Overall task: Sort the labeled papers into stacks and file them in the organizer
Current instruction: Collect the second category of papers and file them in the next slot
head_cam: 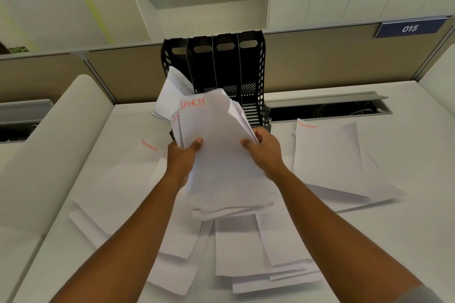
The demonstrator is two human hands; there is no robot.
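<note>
Both our hands hold one sheaf of SPORTS papers above the middle of the tabletop: our left hand pinches its left edge, our right hand its right edge, fingers closed on the sheets. Its top leans toward the black organizer at the far edge. FINANCE sheets lie near the right edge, loose papers nearer us.

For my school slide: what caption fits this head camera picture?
Both hands lift the SPORTS papers toward the black organizer.
</note>
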